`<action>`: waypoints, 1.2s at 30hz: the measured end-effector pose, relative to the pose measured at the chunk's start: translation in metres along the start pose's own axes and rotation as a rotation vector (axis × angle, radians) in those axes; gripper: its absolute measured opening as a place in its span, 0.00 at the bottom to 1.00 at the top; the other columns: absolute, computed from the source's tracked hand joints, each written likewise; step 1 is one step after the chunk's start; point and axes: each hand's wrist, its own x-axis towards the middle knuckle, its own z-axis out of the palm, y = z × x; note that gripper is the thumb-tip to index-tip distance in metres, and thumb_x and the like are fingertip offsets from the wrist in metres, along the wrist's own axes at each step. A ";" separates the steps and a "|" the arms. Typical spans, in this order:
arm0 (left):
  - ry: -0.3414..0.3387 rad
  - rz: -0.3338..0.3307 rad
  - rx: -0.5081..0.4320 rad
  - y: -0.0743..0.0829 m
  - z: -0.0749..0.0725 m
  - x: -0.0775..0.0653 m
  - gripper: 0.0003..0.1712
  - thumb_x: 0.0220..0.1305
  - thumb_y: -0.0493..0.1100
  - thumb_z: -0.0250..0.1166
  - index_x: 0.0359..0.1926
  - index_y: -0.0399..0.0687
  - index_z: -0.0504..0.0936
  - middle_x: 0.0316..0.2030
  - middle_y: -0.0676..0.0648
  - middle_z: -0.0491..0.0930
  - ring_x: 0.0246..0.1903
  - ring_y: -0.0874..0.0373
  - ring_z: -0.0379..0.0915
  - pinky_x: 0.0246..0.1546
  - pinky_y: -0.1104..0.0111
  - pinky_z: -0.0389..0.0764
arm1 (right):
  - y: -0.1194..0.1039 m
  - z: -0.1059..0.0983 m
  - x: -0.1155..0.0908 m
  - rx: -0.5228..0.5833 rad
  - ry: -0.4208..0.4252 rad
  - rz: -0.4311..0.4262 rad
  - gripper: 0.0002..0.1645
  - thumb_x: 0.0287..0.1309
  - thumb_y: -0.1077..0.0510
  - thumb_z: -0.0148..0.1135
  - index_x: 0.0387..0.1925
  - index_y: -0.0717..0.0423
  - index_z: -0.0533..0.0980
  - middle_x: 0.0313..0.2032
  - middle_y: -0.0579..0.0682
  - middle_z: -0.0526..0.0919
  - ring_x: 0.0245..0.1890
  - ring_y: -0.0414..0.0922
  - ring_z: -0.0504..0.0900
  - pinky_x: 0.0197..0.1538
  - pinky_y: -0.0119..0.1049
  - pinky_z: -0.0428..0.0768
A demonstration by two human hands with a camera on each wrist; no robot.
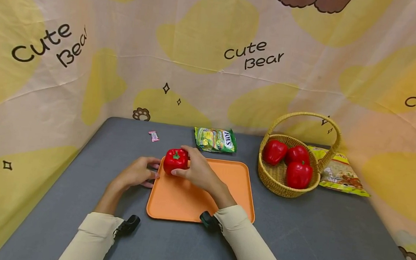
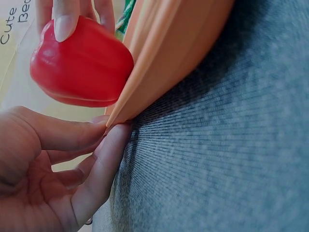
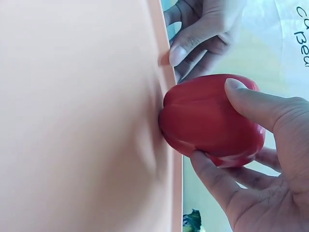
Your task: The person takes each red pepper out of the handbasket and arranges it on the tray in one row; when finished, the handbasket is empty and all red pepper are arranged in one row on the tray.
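Note:
My right hand (image 1: 198, 169) grips a red bell pepper (image 1: 175, 161) with a green stem, at the far left corner of an orange tray (image 1: 201, 206). In the right wrist view, thumb and fingers hold the sides of the bell pepper (image 3: 212, 118), whose base meets the tray (image 3: 72, 116) or hangs just over it. My left hand (image 1: 139, 172) pinches the tray's left rim. The left wrist view shows that hand (image 2: 63, 164) with its thumb on top and fingers beneath the tray edge (image 2: 159, 63), close below the pepper.
Right of the tray stands a wicker basket (image 1: 281, 188) with a tall handle and 3 red bell peppers (image 1: 298, 174). A yellow packet (image 1: 343, 173) lies behind it. Beyond the tray are a green snack bag (image 1: 215, 140) and a small pink candy (image 1: 153, 136). A printed cloth (image 1: 200, 42) hangs behind.

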 end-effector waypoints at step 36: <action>-0.012 0.008 -0.022 0.001 -0.001 -0.003 0.33 0.71 0.31 0.61 0.74 0.27 0.67 0.64 0.28 0.74 0.47 0.46 0.84 0.39 0.58 0.92 | -0.006 0.004 0.009 -0.006 -0.047 -0.003 0.57 0.57 0.55 0.81 0.81 0.53 0.59 0.73 0.53 0.71 0.69 0.53 0.73 0.67 0.49 0.82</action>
